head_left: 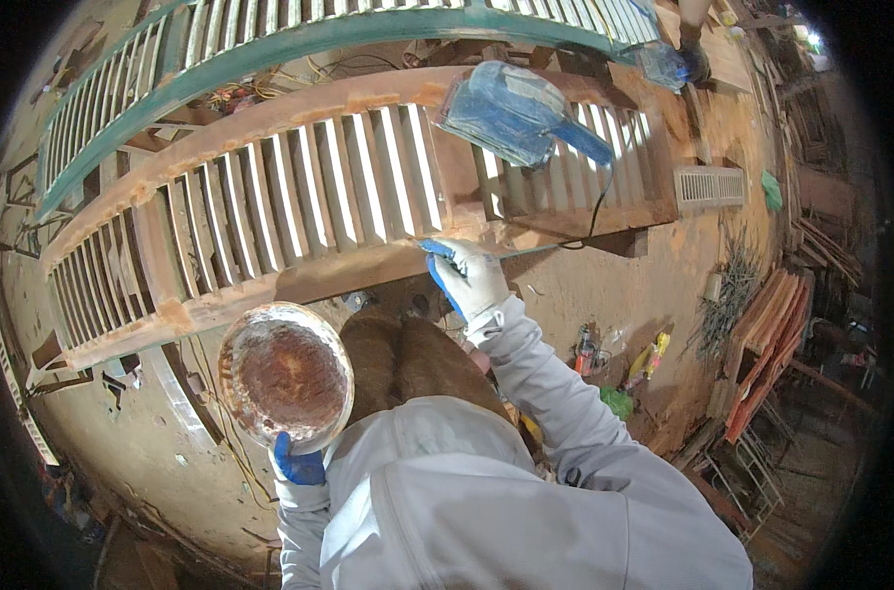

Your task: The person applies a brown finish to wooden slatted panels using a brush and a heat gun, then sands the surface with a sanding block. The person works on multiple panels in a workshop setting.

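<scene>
My left hand (pixel 299 462), in a blue-and-white work glove, grips the near rim of a round pale bowl (pixel 286 372). Reddish-brown paste or powder coats the inside of the bowl, with whitish smears up its walls. My right hand (pixel 464 278), gloved in white with blue fingers, is at the near edge of a brown wooden louvered shutter (pixel 358 264). Its fingers are curled together, with the tips at the frame; whatever they hold, if anything, is hidden. On the shutter's right part lies a dusty blue object (pixel 521 113) with a handle-like end and a dark cord.
Beyond lies a green-framed louvered shutter (pixel 299 44). At the far right, a person's limb (pixel 694 22) shows beside a clear bluish thing (pixel 663 65). Bottles (pixel 586 351) and a yellow package (pixel 649 359) are on the floor right of me, near stacked reddish boards (pixel 770 339). Cables (pixel 233 433) trail at left.
</scene>
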Demonstrator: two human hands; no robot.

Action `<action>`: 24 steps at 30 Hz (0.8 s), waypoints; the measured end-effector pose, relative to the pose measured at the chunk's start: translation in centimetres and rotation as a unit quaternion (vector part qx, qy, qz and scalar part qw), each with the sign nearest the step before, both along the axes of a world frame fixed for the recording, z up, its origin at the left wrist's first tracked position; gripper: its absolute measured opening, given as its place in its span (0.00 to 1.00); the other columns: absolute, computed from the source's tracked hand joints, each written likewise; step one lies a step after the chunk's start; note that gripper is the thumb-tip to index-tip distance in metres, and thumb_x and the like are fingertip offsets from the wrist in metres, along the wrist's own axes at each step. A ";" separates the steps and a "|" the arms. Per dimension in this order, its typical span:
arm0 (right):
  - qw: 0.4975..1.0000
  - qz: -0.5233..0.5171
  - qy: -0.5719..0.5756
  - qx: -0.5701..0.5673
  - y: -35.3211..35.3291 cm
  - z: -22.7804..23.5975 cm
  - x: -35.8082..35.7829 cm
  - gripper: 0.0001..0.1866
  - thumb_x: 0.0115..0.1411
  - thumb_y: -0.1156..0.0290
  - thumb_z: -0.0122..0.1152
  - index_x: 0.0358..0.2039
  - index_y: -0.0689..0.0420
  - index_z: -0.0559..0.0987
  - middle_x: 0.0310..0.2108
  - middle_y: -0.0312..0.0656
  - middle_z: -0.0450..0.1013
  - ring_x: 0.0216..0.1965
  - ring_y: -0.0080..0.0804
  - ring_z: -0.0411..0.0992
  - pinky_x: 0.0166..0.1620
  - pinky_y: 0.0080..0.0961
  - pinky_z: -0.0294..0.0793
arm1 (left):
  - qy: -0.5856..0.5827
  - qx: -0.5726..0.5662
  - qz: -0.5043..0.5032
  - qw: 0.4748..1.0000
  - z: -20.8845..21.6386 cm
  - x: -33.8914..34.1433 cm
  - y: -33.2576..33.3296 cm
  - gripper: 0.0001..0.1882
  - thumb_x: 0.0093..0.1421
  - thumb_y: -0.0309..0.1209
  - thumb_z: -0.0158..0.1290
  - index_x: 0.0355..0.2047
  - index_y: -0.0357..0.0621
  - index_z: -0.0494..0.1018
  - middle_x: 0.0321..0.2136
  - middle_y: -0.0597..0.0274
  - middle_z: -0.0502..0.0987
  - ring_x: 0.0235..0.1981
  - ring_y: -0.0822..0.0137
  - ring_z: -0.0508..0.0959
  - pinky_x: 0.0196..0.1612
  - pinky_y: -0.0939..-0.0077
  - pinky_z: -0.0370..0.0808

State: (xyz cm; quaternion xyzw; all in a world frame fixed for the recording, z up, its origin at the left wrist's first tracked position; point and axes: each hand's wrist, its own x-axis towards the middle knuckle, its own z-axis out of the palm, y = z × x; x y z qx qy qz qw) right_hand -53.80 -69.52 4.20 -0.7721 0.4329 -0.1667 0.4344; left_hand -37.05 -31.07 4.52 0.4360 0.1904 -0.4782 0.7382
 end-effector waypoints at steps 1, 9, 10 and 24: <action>0.992 -0.041 -0.052 0.105 0.1 0.7 0.6 0.13 0.64 0.73 0.59 0.49 0.57 0.80 0.36 0.46 0.79 0.33 0.34 0.78 0.40 0.28 0.77 | 0.002 -0.005 -0.009 1.000 0.4 0.2 -0.5 0.29 0.65 0.36 0.49 0.65 0.41 0.62 0.61 0.53 0.70 0.62 0.53 0.69 0.67 0.53 0.63; 0.980 0.155 -0.092 0.085 3.4 8.1 5.7 0.14 0.61 0.79 0.62 0.48 0.62 0.80 0.42 0.49 0.79 0.44 0.39 0.79 0.46 0.30 0.77 | -0.034 0.042 -0.118 0.991 2.0 2.7 -4.0 0.31 0.63 0.38 0.53 0.63 0.39 0.62 0.58 0.52 0.72 0.57 0.53 0.74 0.64 0.53 0.68; 0.980 0.160 -0.076 0.090 3.9 8.8 6.3 0.15 0.60 0.79 0.62 0.48 0.62 0.80 0.42 0.50 0.79 0.43 0.41 0.79 0.46 0.31 0.77 | -0.112 0.051 -0.155 0.980 1.1 3.0 -3.7 0.30 0.64 0.38 0.53 0.63 0.38 0.62 0.58 0.52 0.72 0.57 0.53 0.74 0.63 0.54 0.69; 0.993 0.113 0.021 0.035 4.7 7.5 10.5 0.12 0.62 0.69 0.60 0.45 0.58 0.82 0.43 0.50 0.79 0.42 0.49 0.78 0.46 0.38 0.77 | -0.798 0.016 -0.349 0.491 -1.0 7.3 -7.9 0.25 0.59 0.25 0.54 0.58 0.43 0.71 0.49 0.43 0.77 0.50 0.42 0.76 0.53 0.51 0.72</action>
